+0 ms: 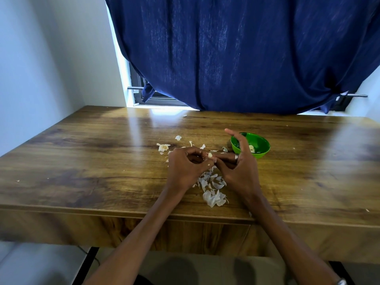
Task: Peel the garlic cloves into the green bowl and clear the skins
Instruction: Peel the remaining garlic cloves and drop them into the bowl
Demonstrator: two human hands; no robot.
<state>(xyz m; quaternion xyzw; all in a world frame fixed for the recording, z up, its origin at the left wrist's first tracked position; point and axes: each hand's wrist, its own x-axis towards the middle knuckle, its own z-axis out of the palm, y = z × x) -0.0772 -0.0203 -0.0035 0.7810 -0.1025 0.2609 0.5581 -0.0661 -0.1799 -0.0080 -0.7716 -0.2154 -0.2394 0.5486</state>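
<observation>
Occluded and indistinct items
We cannot count cloves in the green bowl; the right hand hides its near-left rim.

Dim daylight past the curtain, tabletop glare, seemingly warped edges.

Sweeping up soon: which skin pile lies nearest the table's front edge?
The large white skin clump, below the hands and nearest the table edge; other skins lie farther back.

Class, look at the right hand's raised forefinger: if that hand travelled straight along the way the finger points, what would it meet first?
Probably the blue curtain. The right hand has its forefinger aimed up and away, passing above the green bowl; depth is unclear, so the bowl's near rim might be grazed.
</observation>
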